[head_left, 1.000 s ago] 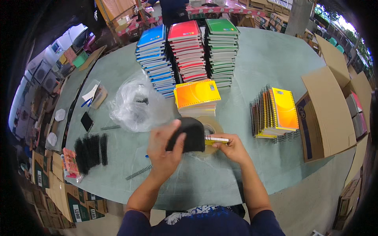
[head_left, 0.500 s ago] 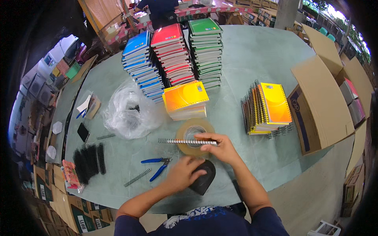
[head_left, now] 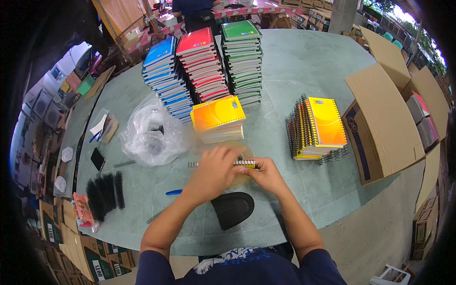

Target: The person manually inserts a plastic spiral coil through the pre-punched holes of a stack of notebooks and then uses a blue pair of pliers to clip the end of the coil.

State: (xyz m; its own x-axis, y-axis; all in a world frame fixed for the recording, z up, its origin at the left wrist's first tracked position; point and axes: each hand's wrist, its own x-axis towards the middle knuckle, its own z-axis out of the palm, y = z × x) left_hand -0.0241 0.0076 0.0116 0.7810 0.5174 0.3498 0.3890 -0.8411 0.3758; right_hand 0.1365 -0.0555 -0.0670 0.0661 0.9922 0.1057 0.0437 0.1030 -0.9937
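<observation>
A small spiral notebook (head_left: 245, 163) with a yellow cover edge stands spine up between my hands. My right hand (head_left: 267, 175) grips its right end, thumb along the near side. Over the left part of the spine my left hand (head_left: 213, 170) is closed, its fingers slightly blurred, with the thumb below. A loose end of wire coil (head_left: 192, 164) sticks out past my left hand. Beneath the notebook lies a roll of clear tape (head_left: 244, 148), mostly covered. Nearest me is a black heel-shaped pad (head_left: 233, 209). Blue-handled pliers (head_left: 174, 192) show beside my left forearm, partly hidden.
Yellow-orange notebooks (head_left: 218, 114) are stacked ahead, before tall blue (head_left: 160, 51), red (head_left: 195, 40) and green (head_left: 241, 30) stacks. Coiled notebooks (head_left: 327, 121) stand right, by an open carton (head_left: 387, 128). Left are a plastic bag (head_left: 154, 137) and black coils (head_left: 105, 194).
My left hand has left the black pad and come up onto the notebook's spine. The pad has turned and shifted slightly. My left forearm now covers part of the pliers.
</observation>
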